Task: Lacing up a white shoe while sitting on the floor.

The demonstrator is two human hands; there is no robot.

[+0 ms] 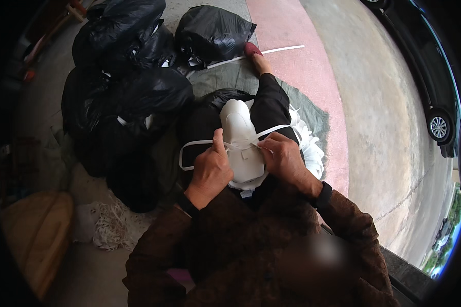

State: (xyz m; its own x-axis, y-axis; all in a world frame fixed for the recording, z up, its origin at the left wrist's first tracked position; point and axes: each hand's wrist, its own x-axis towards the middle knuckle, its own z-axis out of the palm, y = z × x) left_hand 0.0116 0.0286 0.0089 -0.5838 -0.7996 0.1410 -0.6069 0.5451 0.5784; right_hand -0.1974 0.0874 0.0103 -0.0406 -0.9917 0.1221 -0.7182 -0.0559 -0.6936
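A stack of white, smooth, rounded pieces (239, 120), shaped like shoe uppers or soles, sits between my legs on my lap; their exact kind I cannot tell. A flat white strip (278, 128) crosses over the middle of the stack and makes loops to both sides. My left hand (210, 173) is at the stack's left side, closed on the strip, its index finger pointing up. On the right, my right hand (287, 159) pinches the strip close to the crossing. Whether a knot is there is too small to tell.
Several full black plastic bags (128, 97) are heaped at the left, and another black bag (212, 36) stands ahead. More white pieces (308, 143) lie by my right leg on a grey-green sheet (312, 115). A tangle of white strips (112, 225) lies lower left. A dark car (420, 56) stands far right.
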